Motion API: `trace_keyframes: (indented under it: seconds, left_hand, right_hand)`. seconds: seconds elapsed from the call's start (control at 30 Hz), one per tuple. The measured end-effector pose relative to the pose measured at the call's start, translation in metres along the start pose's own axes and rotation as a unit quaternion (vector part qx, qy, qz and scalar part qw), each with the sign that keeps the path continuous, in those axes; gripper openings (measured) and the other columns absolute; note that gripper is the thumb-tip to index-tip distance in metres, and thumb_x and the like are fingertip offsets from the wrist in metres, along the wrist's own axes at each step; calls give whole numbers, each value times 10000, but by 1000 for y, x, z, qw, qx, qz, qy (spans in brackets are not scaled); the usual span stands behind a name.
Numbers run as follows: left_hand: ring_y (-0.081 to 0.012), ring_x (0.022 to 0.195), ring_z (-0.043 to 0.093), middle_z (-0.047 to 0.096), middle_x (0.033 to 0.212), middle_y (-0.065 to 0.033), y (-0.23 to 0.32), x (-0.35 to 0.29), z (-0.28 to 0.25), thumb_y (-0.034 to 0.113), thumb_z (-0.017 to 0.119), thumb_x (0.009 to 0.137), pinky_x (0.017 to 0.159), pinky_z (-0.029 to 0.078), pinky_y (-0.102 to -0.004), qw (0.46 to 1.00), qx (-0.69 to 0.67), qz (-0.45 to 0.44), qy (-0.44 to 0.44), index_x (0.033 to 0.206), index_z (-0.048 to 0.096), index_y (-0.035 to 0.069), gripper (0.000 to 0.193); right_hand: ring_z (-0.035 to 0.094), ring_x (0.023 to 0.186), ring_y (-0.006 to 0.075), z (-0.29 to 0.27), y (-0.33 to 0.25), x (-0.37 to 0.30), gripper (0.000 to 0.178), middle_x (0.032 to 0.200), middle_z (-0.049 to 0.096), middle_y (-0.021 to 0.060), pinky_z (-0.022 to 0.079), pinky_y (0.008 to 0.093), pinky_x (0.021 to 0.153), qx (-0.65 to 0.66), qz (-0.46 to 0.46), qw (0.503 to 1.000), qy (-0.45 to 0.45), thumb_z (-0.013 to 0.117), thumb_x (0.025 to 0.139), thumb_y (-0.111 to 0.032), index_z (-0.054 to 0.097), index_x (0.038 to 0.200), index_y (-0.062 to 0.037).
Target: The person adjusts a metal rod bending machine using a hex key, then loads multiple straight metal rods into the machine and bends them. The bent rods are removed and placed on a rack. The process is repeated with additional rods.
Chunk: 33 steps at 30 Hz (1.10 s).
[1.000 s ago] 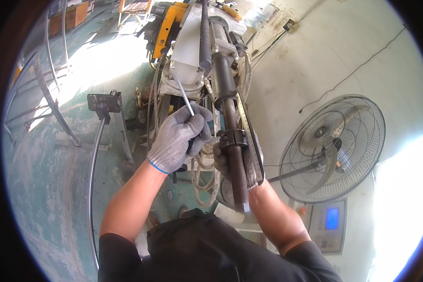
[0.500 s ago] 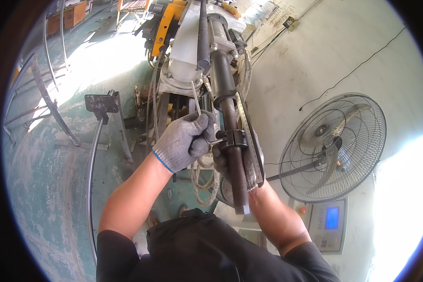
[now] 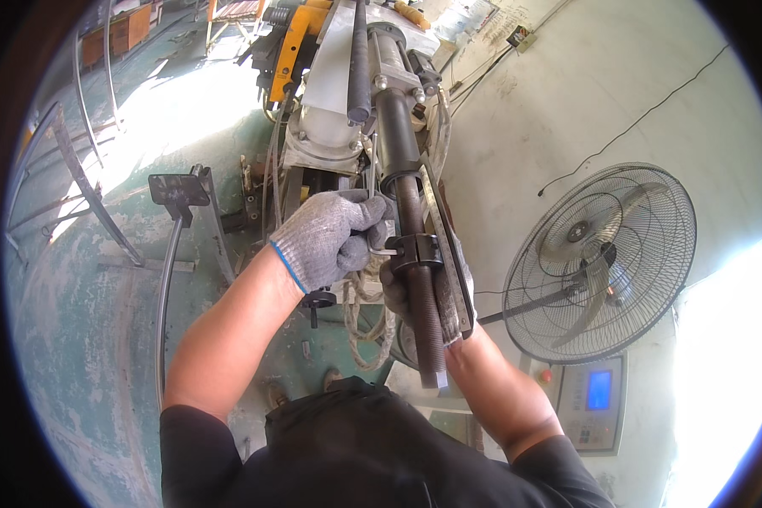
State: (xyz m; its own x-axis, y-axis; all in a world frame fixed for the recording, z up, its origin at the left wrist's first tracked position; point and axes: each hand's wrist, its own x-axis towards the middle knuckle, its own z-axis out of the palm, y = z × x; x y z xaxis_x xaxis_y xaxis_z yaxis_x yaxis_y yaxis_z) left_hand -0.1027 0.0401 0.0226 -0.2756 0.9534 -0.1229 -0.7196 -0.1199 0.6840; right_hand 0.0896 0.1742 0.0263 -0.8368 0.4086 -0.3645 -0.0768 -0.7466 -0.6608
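My left hand (image 3: 326, 237), in a grey knit glove with a blue cuff edge, is closed round an L-shaped hex key (image 3: 385, 251). The key's short end meets the left side of a black split collar (image 3: 416, 251). This collar sits around a dark threaded rod (image 3: 426, 326), which comes out of a black sleeve (image 3: 395, 135). From beneath, my right hand (image 3: 395, 290), also gloved, wraps the rod just below the collar; the rod hides part of it. A long metal strip with scale-like marks (image 3: 445, 250) lies along the rod's right side, over the right hand.
The machine's round housing (image 3: 326, 127) and a yellow part (image 3: 294, 51) stand ahead. To the right are a caged fan (image 3: 601, 262) and a control panel with a blue screen (image 3: 599, 391). A stand on a bent pole (image 3: 171, 279) is at left. A rope-like loop (image 3: 368, 360) hangs below.
My left hand has shifted slightly left and up, and the hex key's long arm has swung more upright. The right hand stays at the rod, below the collar.
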Motion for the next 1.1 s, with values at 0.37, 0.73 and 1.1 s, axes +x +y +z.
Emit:
trace_keyframes:
  seconds: [0.37,0.73,1.1]
  left_hand:
    - [-71,562,477,652,860,0,-4,-22,31,214,696,1155,482,340,-242,986,97,99,92,1179,728,104,117]
    - [-95,813,563,647,867,3,-35,-20,31,152,654,1169,744,460,-278,943,155,281,90,1190,703,39,125]
    - [-91,799,609,692,896,-5,-15,-32,40,184,726,1123,730,479,-279,903,279,300,133,1179,724,35,159]
  right_hand:
    - [743,707,215,1,-1,1,542,995,731,97,641,319,561,35,18,998,-47,573,1176,-562,662,1284,-39]
    - [744,678,226,2,0,2,565,941,734,87,628,310,541,-37,-11,999,-14,536,1177,-615,678,1265,-75]
    - [749,669,229,15,-4,-5,476,915,741,92,592,316,489,-79,-28,996,22,518,1205,-556,659,1248,-103]
